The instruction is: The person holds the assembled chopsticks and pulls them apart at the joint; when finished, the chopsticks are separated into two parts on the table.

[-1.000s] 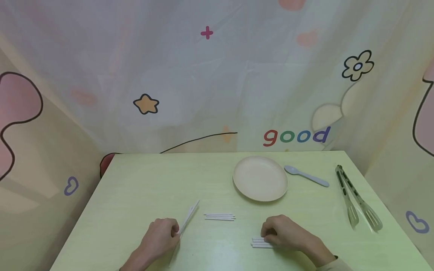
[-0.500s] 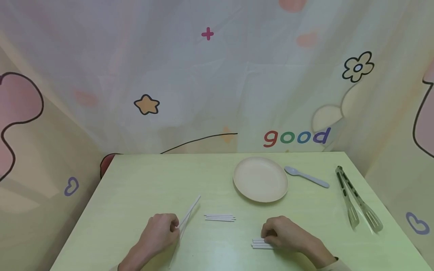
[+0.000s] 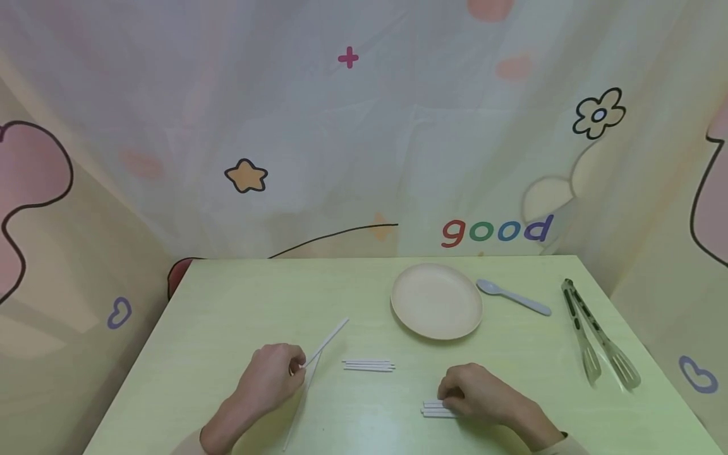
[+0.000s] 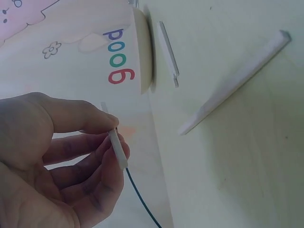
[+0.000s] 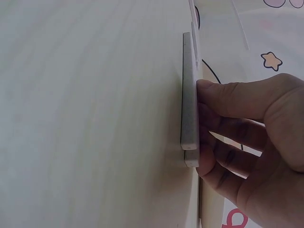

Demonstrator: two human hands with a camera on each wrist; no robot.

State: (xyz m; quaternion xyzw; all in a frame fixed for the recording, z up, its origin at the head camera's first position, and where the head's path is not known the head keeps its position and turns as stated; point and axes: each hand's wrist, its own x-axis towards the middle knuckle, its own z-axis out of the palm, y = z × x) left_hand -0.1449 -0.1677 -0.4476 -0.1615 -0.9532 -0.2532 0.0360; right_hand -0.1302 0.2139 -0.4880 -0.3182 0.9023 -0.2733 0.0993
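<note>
My left hand (image 3: 272, 378) pinches a white stick (image 3: 330, 339) between thumb and fingers. The stick slants up to the right, held over the table in the left wrist view. Below it, another white stick (image 3: 299, 414) lies diagonally on the table. To the right, several white sticks (image 3: 368, 365) lie side by side in a small row. My right hand (image 3: 482, 393) holds a second group of white sticks (image 5: 190, 95) down on the table, thumb and curled fingertips against them. The right ends of that group are hidden under the hand in the head view.
A round beige plate (image 3: 436, 302) sits toward the back, with a pale spoon (image 3: 514, 297) to its right. Metal tongs (image 3: 597, 335) lie spread near the right edge of the table (image 3: 239, 303). A printed curtain (image 3: 318, 126) hangs behind and along both sides.
My left hand has lifted its stick and carried it forward and slightly right, uncovering more of the stick lying below. My right hand stays on its group of sticks.
</note>
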